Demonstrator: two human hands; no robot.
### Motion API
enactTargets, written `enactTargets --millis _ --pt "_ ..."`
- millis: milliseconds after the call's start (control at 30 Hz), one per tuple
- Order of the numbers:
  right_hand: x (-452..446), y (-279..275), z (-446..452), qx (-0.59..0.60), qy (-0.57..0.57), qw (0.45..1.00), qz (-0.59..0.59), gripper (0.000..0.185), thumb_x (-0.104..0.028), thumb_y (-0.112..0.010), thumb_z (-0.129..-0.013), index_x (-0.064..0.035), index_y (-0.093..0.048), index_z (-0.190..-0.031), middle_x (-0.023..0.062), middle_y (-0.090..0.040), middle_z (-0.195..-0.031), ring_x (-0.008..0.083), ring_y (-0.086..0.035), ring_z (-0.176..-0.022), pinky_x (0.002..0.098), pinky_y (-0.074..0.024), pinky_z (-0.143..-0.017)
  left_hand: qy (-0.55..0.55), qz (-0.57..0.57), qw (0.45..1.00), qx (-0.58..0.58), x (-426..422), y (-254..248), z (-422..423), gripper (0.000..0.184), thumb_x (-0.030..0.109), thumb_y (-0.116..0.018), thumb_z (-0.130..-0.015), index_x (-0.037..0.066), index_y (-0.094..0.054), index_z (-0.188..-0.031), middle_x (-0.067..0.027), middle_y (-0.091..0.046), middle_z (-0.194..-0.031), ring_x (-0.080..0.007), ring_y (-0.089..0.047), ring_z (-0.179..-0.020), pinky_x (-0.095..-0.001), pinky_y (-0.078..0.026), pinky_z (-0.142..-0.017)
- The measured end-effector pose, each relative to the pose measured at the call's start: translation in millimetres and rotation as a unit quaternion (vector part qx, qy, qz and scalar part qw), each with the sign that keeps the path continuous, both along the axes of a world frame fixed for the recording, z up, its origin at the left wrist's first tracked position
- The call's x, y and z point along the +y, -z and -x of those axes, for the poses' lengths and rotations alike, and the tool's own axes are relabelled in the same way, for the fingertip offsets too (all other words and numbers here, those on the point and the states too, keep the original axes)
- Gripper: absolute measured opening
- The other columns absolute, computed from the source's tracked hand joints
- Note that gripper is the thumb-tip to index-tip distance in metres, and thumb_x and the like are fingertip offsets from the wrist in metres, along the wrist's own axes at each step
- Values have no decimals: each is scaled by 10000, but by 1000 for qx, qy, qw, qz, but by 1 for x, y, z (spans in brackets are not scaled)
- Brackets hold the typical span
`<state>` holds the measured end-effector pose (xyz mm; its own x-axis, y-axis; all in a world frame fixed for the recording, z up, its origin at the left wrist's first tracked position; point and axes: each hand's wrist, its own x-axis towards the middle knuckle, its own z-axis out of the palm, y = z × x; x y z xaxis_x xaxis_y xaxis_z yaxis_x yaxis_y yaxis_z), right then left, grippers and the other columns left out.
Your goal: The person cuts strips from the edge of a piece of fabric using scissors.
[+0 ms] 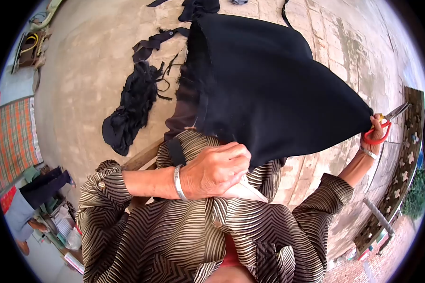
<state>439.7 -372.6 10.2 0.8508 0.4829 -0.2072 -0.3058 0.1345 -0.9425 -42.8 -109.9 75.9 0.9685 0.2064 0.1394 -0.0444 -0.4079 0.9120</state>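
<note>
A large piece of black cloth (pixel 269 89) is stretched out in front of me, with a frayed edge on its left side. My left hand (pixel 217 170) is a fist at my waist, closed on the near edge of this cloth; its fingertips are hidden. Far out to the right, my right hand (pixel 374 133) pinches the cloth's pointed corner. That same hand also holds a pair of scissors (pixel 395 112) with red handles, the blades pointing up and away from the cloth. A pale piece of fabric (pixel 244 191) shows below my left fist.
A heap of torn black fabric (pixel 130 111) and dark strips (pixel 151 45) lie on the paved ground (pixel 85 61). At the left are a plaid cloth (pixel 15 141) and a person (pixel 26 217) beside assorted items. A low wall with cut-out shapes (pixel 399 181) runs along the right.
</note>
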Motion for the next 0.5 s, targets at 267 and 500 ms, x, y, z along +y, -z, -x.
enactTargets --millis 267,500 --pt "44 -5 -26 -85 6 996 38 267 111 -603 -761 -75 -531 -938 21 -551 -816 151 -578 -737 262 -505 -681 133 15 980 148 1 9 -9 437 220 -756 -747 -73 -587 -1024 -254 -576 -1177 -339 -669 -825 -377 -563 -692" --pt "51 58 -23 -79 45 986 137 284 -2 -643 -767 -112 -442 -936 -2 -487 -681 130 -503 -523 279 -378 -386 -154 224 917 291 52 12 8 241 57 -629 -871 -20 -636 -1099 -75 -686 -957 -127 -645 -873 -263 -512 -804"
